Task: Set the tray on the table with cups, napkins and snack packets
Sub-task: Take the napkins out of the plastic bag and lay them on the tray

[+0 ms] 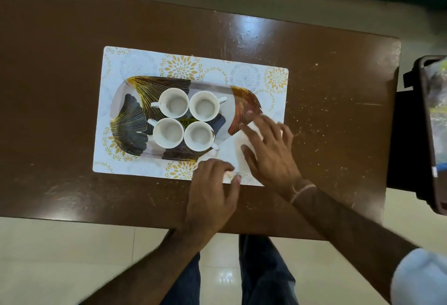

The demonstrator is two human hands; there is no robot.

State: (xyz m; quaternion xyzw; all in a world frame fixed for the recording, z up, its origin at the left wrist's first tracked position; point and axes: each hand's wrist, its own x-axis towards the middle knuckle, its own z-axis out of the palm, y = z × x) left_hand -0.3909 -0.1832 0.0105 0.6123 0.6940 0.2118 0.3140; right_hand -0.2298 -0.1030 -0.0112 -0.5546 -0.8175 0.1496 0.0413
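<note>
Brown surface (72, 38) carries patterned mat (193, 62). Tray (130, 120) on mat, four cups (173, 102) left of both hands. Right hand (268, 145), grip spread, flat on white napkin (232, 147). Left hand (212, 183), fingers loosely curled, touching napkin's near edge.

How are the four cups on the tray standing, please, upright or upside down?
Upright: all four white cups show open mouths and pale, empty-looking insides on the tray.

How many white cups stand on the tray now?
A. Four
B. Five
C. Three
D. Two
A: four white cups stand upright in a two-by-two group on the tray, all empty, while both hands are at the napkin on its right end.
</note>
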